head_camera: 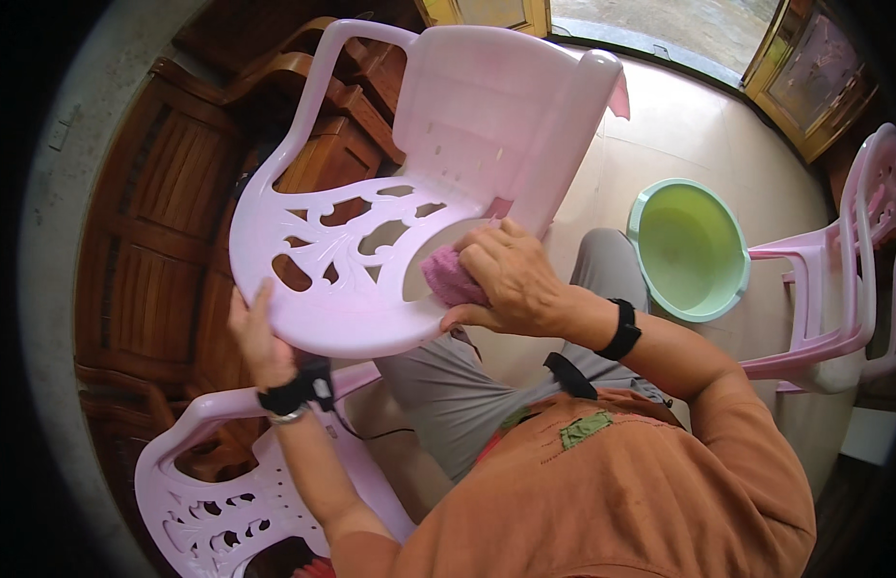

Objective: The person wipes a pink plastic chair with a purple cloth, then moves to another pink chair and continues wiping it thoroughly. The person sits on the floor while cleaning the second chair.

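A pink plastic armchair (332,311) lies tipped before me, its backrest with cut-out scrollwork towards my body and its seat further off. My left hand (261,329) grips the rounded rim of the backrest at the lower left, thumb on top. In my right hand (509,278) is a bunched pink cloth (454,276), pressed at the edge of the large rounded opening, with the thumb against the rim. Part of the cloth is hidden by the fingers. Black straps are round both wrists.
A green basin (690,249) holding liquid stands on the tiled floor at the right. Beyond it is another pink plastic chair (802,303). One more pink chair (209,426) is at the lower left. Carved wooden furniture (181,188) lines the left side; an open doorway (672,29) lies at the top.
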The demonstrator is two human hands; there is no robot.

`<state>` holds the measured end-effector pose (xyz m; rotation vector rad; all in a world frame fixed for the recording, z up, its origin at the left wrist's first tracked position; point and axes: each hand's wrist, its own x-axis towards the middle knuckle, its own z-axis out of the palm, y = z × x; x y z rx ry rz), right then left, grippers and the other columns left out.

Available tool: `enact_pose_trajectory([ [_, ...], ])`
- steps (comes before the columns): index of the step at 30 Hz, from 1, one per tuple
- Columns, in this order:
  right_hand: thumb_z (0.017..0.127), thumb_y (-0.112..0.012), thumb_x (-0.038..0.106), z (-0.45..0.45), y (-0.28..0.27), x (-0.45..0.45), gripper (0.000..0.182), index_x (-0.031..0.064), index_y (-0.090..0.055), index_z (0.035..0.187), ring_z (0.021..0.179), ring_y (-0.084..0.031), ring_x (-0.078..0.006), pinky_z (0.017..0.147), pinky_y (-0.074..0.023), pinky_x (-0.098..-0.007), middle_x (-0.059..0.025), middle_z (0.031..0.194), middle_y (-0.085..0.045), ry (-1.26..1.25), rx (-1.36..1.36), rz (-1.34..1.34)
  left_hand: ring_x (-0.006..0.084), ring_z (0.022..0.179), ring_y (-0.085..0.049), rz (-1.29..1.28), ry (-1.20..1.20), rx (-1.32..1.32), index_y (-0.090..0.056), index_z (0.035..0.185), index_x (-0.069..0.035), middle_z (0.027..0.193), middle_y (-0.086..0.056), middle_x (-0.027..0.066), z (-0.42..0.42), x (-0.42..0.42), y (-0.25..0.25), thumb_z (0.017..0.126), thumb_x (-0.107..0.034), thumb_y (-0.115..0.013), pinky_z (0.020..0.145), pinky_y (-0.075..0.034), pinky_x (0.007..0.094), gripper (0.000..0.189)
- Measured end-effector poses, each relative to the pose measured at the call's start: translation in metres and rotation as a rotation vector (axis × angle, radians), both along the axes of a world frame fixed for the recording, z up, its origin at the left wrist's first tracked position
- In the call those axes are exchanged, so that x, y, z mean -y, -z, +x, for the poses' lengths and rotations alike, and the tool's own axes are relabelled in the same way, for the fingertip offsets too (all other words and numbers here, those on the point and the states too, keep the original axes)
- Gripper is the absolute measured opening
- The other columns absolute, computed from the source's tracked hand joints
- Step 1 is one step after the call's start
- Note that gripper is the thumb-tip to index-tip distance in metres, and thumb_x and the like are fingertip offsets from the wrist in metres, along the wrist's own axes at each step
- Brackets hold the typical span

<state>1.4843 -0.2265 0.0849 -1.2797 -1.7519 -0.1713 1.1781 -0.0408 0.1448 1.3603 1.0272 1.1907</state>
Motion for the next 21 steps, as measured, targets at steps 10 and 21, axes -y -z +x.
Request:
enact_pose_trajectory([
  [10, 0.081, -0.076, 0.04, 0.013, 0.009, -0.006, 0.04, 0.0061, -0.056, 0.084, 0.081, -0.055, -0.0296, 0.073, -0.0425, -0.0407, -0.0102, 0.088, -0.056, 0.036, 0.208, 0.175, 0.0322, 0.111, -0.065, -0.176, -0.224, 0.21, -0.057, 0.128, 0.013, 0.124, -0.065, 0.0206, 0.011, 0.048, 0.046, 0.085, 0.006, -0.063, 0.099, -0.053, 0.0426, 0.044],
  [21, 0.103, -0.065, 0.025, 0.147, 0.063, 0.051, 0.022, 0.0035, -0.066, 0.11, 0.086, -0.057, -0.007, 0.079, -0.0481, -0.0244, 0.001, 0.093, -0.065, 0.346, -1.19, 0.025, 0.0382, 0.108, -0.067, -0.15, -0.146, 0.112, -0.055, 0.128, 0.014, 0.122, -0.064, 0.025, -0.071, -0.08, 0.025, 0.086, -0.002, -0.067, 0.097, -0.054, 0.0497, 0.046],
])
